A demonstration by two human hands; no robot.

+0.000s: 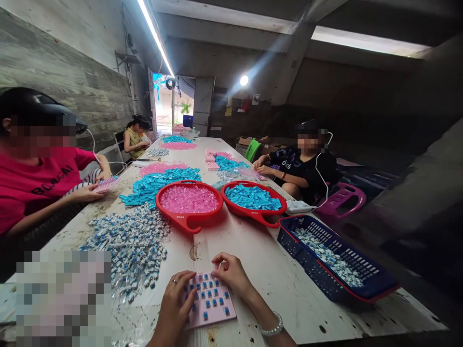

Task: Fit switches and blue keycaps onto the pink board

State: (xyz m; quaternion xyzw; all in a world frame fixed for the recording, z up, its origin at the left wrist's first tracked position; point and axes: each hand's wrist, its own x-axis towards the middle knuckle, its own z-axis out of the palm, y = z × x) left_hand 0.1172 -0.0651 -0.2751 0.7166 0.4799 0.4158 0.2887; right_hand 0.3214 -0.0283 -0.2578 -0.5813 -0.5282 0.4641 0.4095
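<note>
A pink board set with rows of small blue-topped square pieces lies on the table in front of me. My left hand grips it along the left side, its fingers curled over the upper left corner and its thumb bent across the pieces. At the far right corner of the board is my right hand, thumb and fingers drawn together in a pinch. Whatever the pinch holds, if anything, is too small to make out. Left of the board spreads a heap of loose grey-white and blue pieces.
Beyond the board stand a red basin of pink clear pieces and a red basin of blue strips. A navy basket holds pale pieces at right. Blue strips lie heaped behind. Co-workers sit left, right and farther back.
</note>
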